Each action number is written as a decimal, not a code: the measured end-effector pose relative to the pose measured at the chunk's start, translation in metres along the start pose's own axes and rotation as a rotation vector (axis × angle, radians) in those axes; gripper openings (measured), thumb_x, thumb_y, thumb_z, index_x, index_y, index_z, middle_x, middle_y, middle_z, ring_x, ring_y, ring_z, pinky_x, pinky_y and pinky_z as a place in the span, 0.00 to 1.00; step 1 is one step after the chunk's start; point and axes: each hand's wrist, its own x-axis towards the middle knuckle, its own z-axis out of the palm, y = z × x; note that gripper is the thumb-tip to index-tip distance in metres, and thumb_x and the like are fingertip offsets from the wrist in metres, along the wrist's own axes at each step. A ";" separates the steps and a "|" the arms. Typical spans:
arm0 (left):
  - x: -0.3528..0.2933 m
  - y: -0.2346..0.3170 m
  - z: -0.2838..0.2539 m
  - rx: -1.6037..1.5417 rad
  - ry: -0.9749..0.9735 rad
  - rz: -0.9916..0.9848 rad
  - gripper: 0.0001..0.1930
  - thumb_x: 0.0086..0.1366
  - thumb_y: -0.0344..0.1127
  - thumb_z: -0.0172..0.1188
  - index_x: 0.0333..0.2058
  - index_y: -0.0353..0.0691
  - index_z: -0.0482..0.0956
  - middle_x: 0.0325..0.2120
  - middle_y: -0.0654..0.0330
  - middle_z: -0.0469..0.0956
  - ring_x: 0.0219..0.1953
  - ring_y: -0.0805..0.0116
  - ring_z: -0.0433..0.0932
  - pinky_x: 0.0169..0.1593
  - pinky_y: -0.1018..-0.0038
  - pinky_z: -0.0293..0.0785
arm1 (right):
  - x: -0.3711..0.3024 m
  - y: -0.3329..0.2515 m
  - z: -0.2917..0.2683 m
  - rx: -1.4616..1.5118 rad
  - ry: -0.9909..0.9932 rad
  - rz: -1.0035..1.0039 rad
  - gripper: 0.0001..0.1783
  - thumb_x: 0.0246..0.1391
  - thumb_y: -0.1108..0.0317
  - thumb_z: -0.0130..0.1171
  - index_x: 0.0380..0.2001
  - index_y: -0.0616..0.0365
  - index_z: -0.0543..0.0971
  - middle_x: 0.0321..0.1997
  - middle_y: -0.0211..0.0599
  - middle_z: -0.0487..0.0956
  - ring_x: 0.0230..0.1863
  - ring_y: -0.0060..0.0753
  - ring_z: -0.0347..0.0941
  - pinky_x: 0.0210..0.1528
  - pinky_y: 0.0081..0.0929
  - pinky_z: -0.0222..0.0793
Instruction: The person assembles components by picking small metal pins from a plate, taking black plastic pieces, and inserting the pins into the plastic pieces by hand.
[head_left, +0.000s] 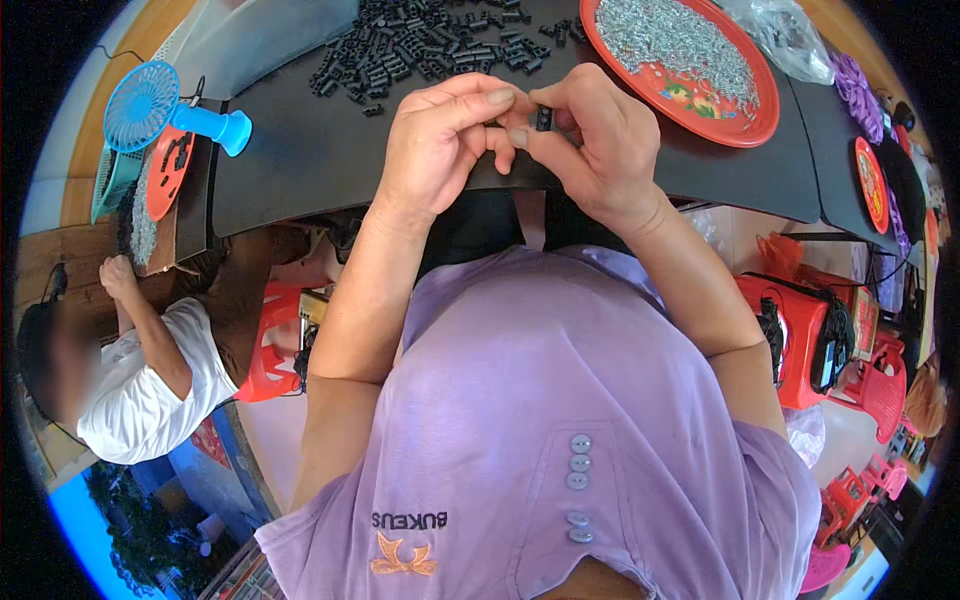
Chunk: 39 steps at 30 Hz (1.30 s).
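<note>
Both my hands are held close together above the near edge of the black table [300, 170]. Between the thumb and bent forefinger of my right hand [605, 135] is a small black plastic part [543, 118] with holes in its face. My left hand [440, 135] is beside it, fingers curled and thumb stretched toward the part. A tiny dark bit shows at the left fingers, too small to name. Just beyond my hands lies a loose pile of similar black parts [400, 50]. To the right, a red patterned tray [765, 110] bears many small silvery metal pieces [675, 50].
A blue fan [145, 105] stands at the left by a red plate [160, 195] of black parts. A person in a white shirt [160, 385] sits to the left. Clear plastic bags [785, 40] lie at the far right; red stools [785, 340] stand below.
</note>
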 end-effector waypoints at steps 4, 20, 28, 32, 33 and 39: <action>-0.001 0.000 0.001 0.003 0.002 -0.003 0.10 0.65 0.29 0.55 0.35 0.25 0.79 0.28 0.51 0.79 0.26 0.67 0.78 0.25 0.76 0.74 | 0.000 0.000 0.001 0.013 0.015 -0.011 0.15 0.40 0.73 0.69 0.32 0.62 0.76 0.23 0.32 0.70 0.20 0.27 0.65 0.20 0.23 0.62; 0.002 0.063 0.011 0.623 0.415 0.420 0.06 0.54 0.30 0.66 0.28 0.33 0.82 0.19 0.62 0.77 0.18 0.76 0.72 0.23 0.81 0.68 | -0.005 -0.010 -0.009 0.029 -0.066 0.228 0.22 0.36 0.70 0.69 0.40 0.57 0.77 0.27 0.35 0.71 0.27 0.38 0.72 0.27 0.32 0.70; 0.062 0.226 -0.066 1.377 0.699 0.616 0.08 0.54 0.31 0.64 0.33 0.37 0.83 0.27 0.56 0.80 0.31 0.65 0.78 0.36 0.74 0.73 | -0.030 -0.002 -0.043 0.049 -0.065 0.354 0.12 0.41 0.76 0.66 0.33 0.61 0.77 0.22 0.37 0.70 0.21 0.34 0.69 0.23 0.30 0.65; 0.073 0.156 -0.029 1.624 0.411 0.710 0.08 0.51 0.29 0.63 0.31 0.35 0.83 0.25 0.58 0.80 0.32 0.64 0.78 0.39 0.72 0.73 | -0.032 -0.003 -0.045 0.108 -0.028 0.391 0.11 0.42 0.78 0.65 0.32 0.62 0.77 0.22 0.37 0.69 0.21 0.34 0.68 0.23 0.29 0.64; 0.077 0.116 0.004 1.769 0.330 0.660 0.07 0.50 0.28 0.64 0.30 0.36 0.82 0.24 0.57 0.78 0.34 0.62 0.78 0.42 0.70 0.73 | -0.037 0.002 -0.045 0.082 -0.010 0.391 0.11 0.42 0.78 0.65 0.32 0.62 0.77 0.22 0.37 0.69 0.21 0.34 0.68 0.23 0.29 0.64; 0.089 0.029 0.014 2.071 -0.185 0.775 0.08 0.55 0.35 0.64 0.30 0.37 0.82 0.30 0.57 0.77 0.38 0.62 0.75 0.38 0.67 0.76 | -0.039 0.005 -0.045 0.091 -0.016 0.294 0.12 0.41 0.76 0.66 0.32 0.61 0.77 0.23 0.38 0.70 0.22 0.38 0.69 0.24 0.32 0.65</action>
